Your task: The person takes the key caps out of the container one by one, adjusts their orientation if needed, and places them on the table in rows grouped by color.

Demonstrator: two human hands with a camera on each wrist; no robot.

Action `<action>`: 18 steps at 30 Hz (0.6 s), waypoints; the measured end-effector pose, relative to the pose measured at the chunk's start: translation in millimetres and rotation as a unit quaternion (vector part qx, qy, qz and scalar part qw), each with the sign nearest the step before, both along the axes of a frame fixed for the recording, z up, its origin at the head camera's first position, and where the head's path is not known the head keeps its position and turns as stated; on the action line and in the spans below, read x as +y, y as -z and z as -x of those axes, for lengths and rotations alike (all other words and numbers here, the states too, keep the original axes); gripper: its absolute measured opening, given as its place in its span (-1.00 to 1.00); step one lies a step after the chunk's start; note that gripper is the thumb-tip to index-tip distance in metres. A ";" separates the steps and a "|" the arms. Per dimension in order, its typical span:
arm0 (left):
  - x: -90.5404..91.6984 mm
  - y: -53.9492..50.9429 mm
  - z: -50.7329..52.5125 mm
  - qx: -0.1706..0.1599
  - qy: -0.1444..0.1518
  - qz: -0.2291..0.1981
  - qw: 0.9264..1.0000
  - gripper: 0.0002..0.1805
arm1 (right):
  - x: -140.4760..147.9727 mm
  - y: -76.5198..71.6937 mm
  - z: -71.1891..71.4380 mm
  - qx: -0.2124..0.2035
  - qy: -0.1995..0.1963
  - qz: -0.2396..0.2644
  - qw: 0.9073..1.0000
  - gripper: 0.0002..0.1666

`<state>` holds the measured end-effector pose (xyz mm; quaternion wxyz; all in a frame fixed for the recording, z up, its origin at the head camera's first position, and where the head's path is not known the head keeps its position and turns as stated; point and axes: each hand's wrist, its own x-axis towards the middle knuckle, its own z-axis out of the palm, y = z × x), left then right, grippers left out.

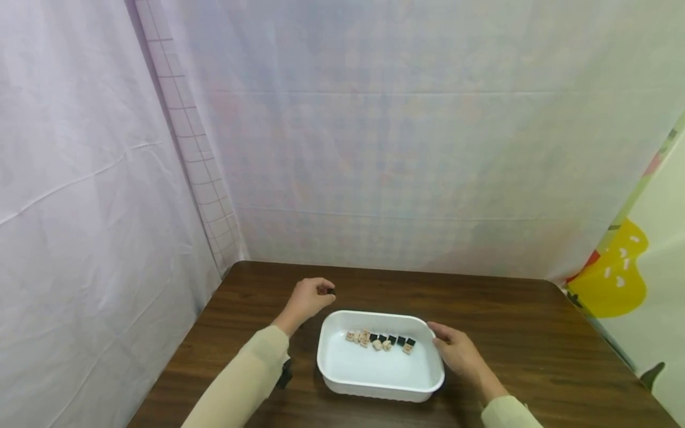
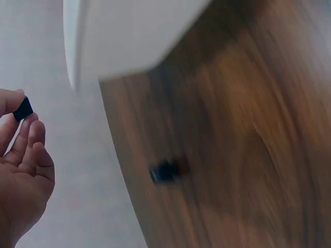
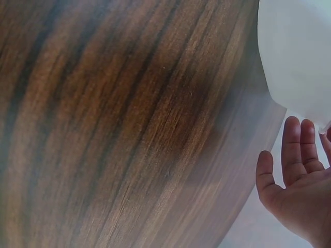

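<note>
My left hand [image 1: 309, 299] is raised beyond the far left corner of the white tray [image 1: 382, 387], pinching a small black tile [image 2: 23, 109] between thumb and fingertips. With thumb and fingers at its rim, my right hand [image 1: 459, 353] holds the tray's right side; in the right wrist view the other fingers of that hand [image 3: 297, 181] spread beneath the tray edge. Inside the tray, toward its far side, lie several black tiles [image 1: 401, 341] and several light wooden tiles [image 1: 364, 337], some touching each other.
A small dark object [image 2: 164, 171] lies on the brown wooden table [image 1: 497, 309] left of the tray, partly hidden by my left sleeve in the head view. White curtains [image 1: 374, 148] hang behind the table and at its left. A yellow figure [image 1: 615, 285] shows at the right.
</note>
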<state>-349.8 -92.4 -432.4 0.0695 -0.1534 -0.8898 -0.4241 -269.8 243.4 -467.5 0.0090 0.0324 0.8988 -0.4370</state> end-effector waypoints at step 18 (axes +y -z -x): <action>-76.0 31.7 3.1 -0.023 -0.086 -0.005 0.996 -0.80 | 2.2 -2.7 0.4 0.009 -0.006 -0.024 1.000 -0.51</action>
